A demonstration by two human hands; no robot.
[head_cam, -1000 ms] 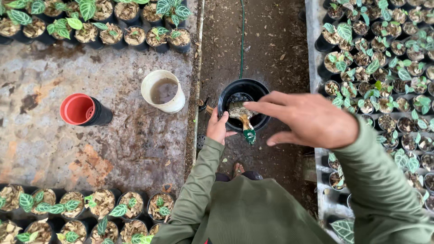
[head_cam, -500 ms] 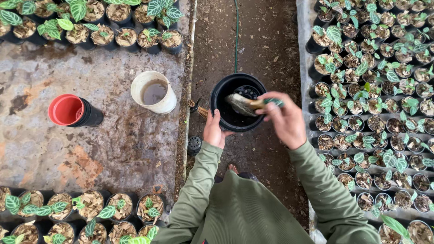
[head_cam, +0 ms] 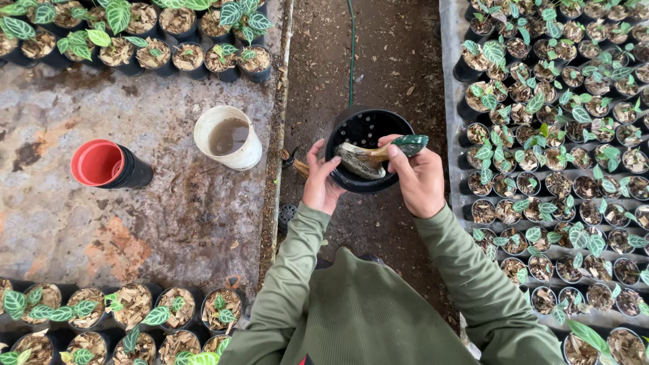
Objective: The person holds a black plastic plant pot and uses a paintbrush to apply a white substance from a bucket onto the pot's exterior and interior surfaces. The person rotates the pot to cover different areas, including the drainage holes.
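Right hand (head_cam: 420, 181): fingers closed around the green handle of a small trowel (head_cam: 378, 154); the soiled blade points toward 9 o'clock and lies over the mouth of a black pot (head_cam: 358, 128). Blade appears to rest across the pot's near rim; contact with the inside not resolvable.

Left hand (head_cam: 322, 179): closed on the pot's rim at the pot's 8 o'clock side, thumb on the rim edge, fingers under the wall. Pot is tilted toward the camera; holes visible in its inner base.

Both forearms in olive-green sleeves (head_cam: 466, 270), entering from 6 o'clock.

Below the pot: bare dirt path (head_cam: 385, 61), running 12 to 6 o'clock, with a green hose (head_cam: 351, 47) along it at 12 o'clock.

At 9 o'clock of the pot, just across the path edge: white bucket (head_cam: 228, 138) with muddy water, standing on a stained concrete surface (head_cam: 135, 223). Farther toward 9 o'clock, well apart: red pot nested in a black stack (head_cam: 108, 164), lying tilted.

At 3 o'clock: dense rows of small seedling pots (head_cam: 561, 135) with green veined leaves. Similar potted seedlings (head_cam: 135, 27) at 11 o'clock and another row (head_cam: 122, 318) at 7 o'clock.
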